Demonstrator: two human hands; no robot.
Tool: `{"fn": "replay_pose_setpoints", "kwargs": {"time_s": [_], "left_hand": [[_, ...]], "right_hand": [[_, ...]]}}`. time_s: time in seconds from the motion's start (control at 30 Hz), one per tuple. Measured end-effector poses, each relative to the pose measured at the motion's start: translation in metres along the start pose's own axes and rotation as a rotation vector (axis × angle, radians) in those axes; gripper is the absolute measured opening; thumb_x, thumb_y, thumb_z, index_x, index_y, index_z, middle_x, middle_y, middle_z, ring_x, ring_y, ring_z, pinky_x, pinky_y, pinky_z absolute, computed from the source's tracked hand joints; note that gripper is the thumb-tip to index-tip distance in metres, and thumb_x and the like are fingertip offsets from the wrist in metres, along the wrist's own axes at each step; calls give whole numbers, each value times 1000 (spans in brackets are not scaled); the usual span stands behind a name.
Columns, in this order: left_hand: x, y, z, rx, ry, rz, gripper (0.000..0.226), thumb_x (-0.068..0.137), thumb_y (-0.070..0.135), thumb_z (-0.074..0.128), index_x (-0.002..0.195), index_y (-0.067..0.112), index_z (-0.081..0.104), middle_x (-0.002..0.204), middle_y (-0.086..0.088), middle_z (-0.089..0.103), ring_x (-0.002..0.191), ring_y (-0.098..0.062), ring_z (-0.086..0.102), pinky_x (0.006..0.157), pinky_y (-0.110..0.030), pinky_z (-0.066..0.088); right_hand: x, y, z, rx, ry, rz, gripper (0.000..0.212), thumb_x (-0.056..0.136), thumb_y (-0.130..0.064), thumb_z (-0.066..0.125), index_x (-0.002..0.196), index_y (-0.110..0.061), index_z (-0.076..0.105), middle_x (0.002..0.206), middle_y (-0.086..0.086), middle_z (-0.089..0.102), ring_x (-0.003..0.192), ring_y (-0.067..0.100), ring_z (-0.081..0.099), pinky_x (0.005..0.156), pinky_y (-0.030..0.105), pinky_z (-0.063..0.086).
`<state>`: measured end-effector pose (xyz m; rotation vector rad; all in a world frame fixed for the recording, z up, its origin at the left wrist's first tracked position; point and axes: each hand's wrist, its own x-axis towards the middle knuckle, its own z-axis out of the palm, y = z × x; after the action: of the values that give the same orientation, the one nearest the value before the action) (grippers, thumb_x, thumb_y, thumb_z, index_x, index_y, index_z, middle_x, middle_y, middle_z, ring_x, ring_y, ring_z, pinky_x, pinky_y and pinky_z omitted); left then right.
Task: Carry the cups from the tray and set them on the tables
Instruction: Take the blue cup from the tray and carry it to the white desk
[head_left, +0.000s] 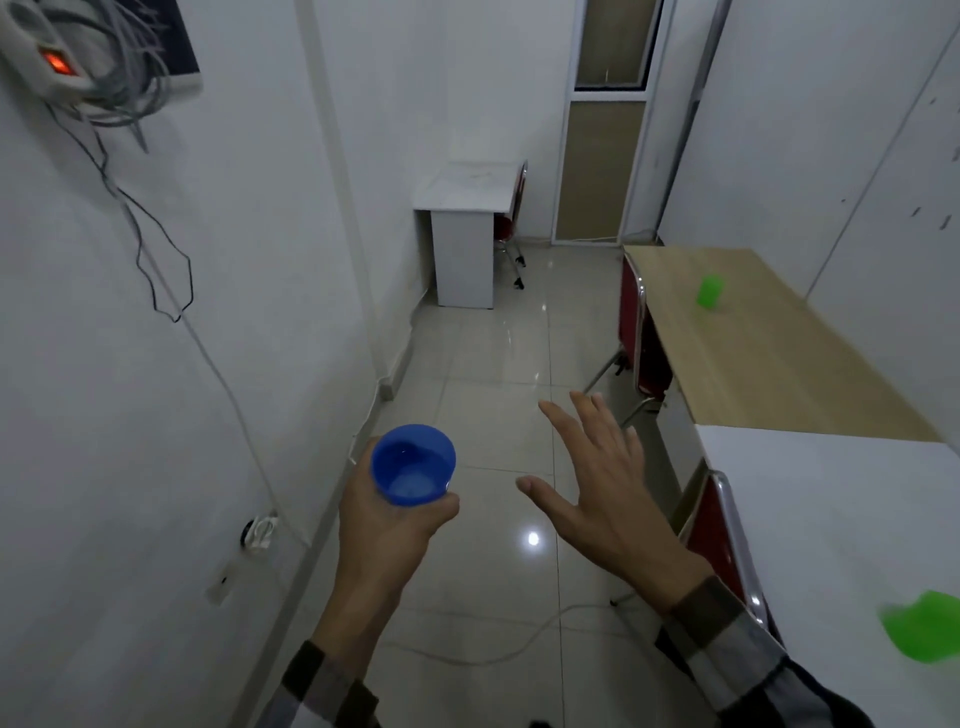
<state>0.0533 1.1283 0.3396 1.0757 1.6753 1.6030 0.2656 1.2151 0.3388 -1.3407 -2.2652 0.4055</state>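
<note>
My left hand (387, 525) grips a blue cup (413, 464) from below, upright over the tiled floor, its mouth facing me. Beside it my right hand (597, 478) is empty, fingers spread, palm down above the floor. A green cup (710, 292) stands on the wooden table (769, 364) at the right. Another green cup (924, 626), blurred, sits on the near white table (831, 519) at the lower right. A small white table (467, 195) stands bare against the far wall. No tray is in view.
Red chairs (636, 332) are tucked under the right-hand tables, and another sits at the far table. A white cable (519, 644) trails across the floor. Wires and a power strip (57, 62) hang on the left wall. A narrow aisle of floor runs ahead.
</note>
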Motion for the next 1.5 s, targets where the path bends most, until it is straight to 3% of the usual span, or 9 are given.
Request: {"fn": "replay_pose_setpoints", "kwargs": {"time_s": [0.17, 0.27, 0.4, 0.6, 0.7, 0.93, 1.07, 1.2, 1.5], "left_hand": [[96, -18, 28, 22, 6, -7, 67, 65, -1, 91, 120, 30, 66, 115, 3, 69, 105, -19, 68, 81, -45, 64], [160, -27, 49, 34, -10, 5, 70, 65, -1, 91, 122, 30, 65, 117, 4, 69, 106, -15, 68, 83, -37, 61], [251, -30, 77, 35, -7, -8, 74, 63, 1, 93, 123, 33, 65, 118, 7, 69, 109, -14, 66, 86, -39, 61], [376, -34, 103, 24, -10, 18, 72, 64, 3, 94, 125, 26, 65, 118, 4, 69, 108, -14, 67, 82, -32, 57], [441, -41, 114, 18, -17, 28, 70, 60, 9, 95, 122, 26, 66, 115, 4, 70, 103, -11, 68, 83, -33, 57], [607, -71, 141, 14, -94, 42, 65, 66, 0, 93, 117, 31, 67, 110, 9, 71, 101, -5, 67, 81, -32, 60], [697, -79, 154, 46, -131, 45, 64, 63, 13, 94, 117, 35, 66, 110, 15, 70, 100, -3, 67, 82, -39, 62], [781, -83, 175, 32, -205, 43, 64, 67, 0, 91, 118, 29, 66, 112, 10, 69, 103, -4, 66, 85, -34, 60], [944, -110, 254, 54, -237, 8, 62, 66, 3, 93, 113, 34, 66, 107, 15, 69, 101, -3, 66, 80, -32, 58]], "right_hand": [[93, 36, 19, 4, 13, 18, 82, 89, -71, 46, 160, -44, 13, 174, -6, -6, 158, 13, -18, 124, 54, -10], [158, 59, 29, -13, 13, 25, 83, 88, -74, 42, 160, -45, 11, 173, -7, -8, 158, 12, -18, 123, 52, -12], [248, 82, 34, 11, 21, 44, 88, 81, -81, 30, 159, -44, 14, 173, -7, -5, 158, 13, -16, 123, 51, -11], [374, 106, 44, 30, 12, 57, 89, 79, -81, 30, 159, -43, 18, 174, -5, -1, 159, 13, -13, 125, 54, -7], [433, 118, 55, 29, 12, 70, 89, 80, -81, 30, 159, -43, 18, 174, -6, -1, 159, 13, -12, 126, 55, -7], [581, 147, 103, -23, 70, 115, 81, 88, -70, 44, 159, -40, 19, 174, -1, 4, 159, 15, -11, 126, 56, -5], [664, 156, 123, -106, 91, 132, 81, 89, -74, 34, 160, -40, 14, 174, 0, -1, 159, 17, -13, 125, 57, -7], [741, 173, 140, -155, 96, 184, 82, 90, -74, 30, 161, -37, 14, 174, 2, 0, 159, 20, -13, 126, 61, -4], [887, 246, 163, -78, 115, 234, 81, 90, -76, 24, 161, -36, 19, 174, 2, 3, 160, 18, -11, 126, 59, -5]]}}
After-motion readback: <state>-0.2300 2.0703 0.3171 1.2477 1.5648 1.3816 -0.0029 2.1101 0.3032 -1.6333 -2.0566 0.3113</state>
